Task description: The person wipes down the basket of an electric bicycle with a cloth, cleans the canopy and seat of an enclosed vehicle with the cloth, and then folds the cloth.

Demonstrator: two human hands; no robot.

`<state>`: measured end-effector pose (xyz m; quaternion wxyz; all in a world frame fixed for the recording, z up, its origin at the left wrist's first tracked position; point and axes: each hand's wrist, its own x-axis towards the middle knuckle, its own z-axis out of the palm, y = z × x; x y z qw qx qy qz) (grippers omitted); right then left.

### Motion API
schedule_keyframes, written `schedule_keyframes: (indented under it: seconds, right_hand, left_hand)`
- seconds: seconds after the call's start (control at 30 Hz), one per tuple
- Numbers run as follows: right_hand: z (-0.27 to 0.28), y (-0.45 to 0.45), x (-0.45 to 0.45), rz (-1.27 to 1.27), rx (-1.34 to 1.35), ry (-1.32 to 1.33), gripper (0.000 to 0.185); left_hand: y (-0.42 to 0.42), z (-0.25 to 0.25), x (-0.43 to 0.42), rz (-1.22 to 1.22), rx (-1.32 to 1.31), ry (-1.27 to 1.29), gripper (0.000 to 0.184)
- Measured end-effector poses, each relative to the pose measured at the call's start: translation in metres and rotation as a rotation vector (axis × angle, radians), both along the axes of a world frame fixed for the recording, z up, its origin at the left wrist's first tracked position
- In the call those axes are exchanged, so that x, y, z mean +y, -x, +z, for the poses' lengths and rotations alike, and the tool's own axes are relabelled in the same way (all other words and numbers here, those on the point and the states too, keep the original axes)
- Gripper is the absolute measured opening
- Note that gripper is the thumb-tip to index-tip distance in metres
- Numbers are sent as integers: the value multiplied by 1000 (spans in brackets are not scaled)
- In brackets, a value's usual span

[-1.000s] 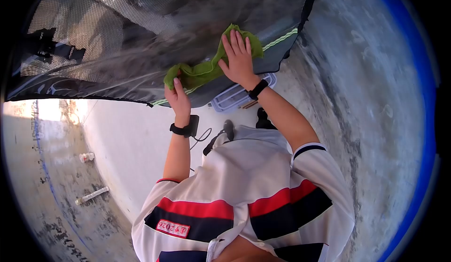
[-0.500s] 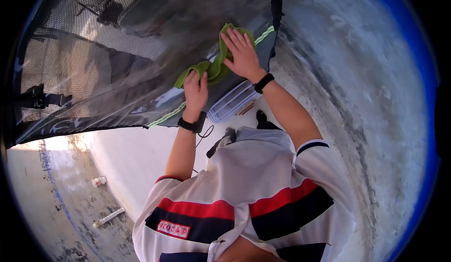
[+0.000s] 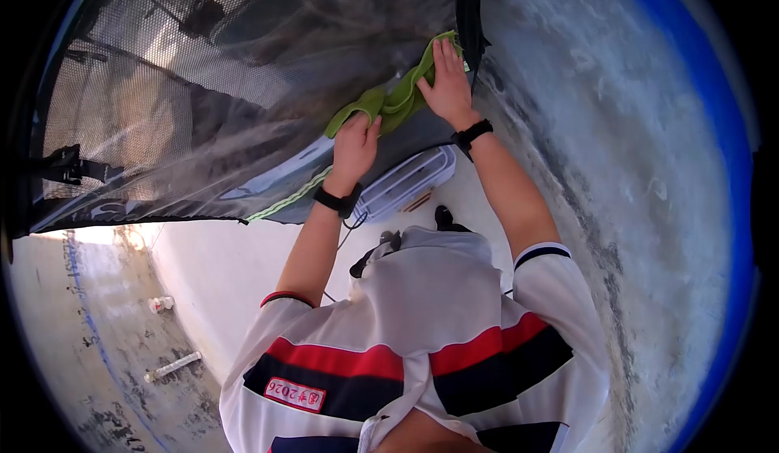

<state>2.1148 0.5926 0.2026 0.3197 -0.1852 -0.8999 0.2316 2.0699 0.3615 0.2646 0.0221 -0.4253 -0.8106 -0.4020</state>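
A green cloth (image 3: pixel 398 102) lies stretched between my hands against a dark mesh and clear plastic sheet (image 3: pixel 268 120). My left hand (image 3: pixel 355 146) grips the cloth's lower left end, its fingers partly hidden by the fabric. Higher and to the right, my right hand (image 3: pixel 449 85) lies flat with fingers stretched out, pressing the cloth's other end close to the sheet's black right edge. A pale green reflective strip (image 3: pixel 288 200) runs along the sheet's lower border, below my left hand.
Under the sheet's edge a grey-blue plastic basket (image 3: pixel 406 183) stands on the white floor (image 3: pixel 219 282). A curved concrete wall (image 3: pixel 633 169) rises on the right. Pipe stubs (image 3: pixel 173 367) stick out of the left wall. A black buckle (image 3: pixel 69 166) hangs at the sheet's left.
Both hands have moved right across the sheet with the cloth, the right hand reaching the black edge. The sheet's right edge now appears further left in view.
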Motion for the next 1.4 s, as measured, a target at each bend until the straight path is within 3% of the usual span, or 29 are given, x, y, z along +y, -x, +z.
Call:
schedule_keyframes:
  seconds: [0.47,0.93,1.17,1.4]
  right_hand:
    - [3,16,-51,44,190,6,69]
    - [77,68,-151,197,300,87,66]
    - [123,81,-204,462,293,-10,68]
    - [144,90,-209,506,361,-57,71]
  left_hand:
    - [21,12,-43,255,77,-42,26]
    - [43,50,-155,569,131,-182,26]
    - [41,76,-180,606,282,-381,32]
    - [38,92,-202,713,141,-484,42]
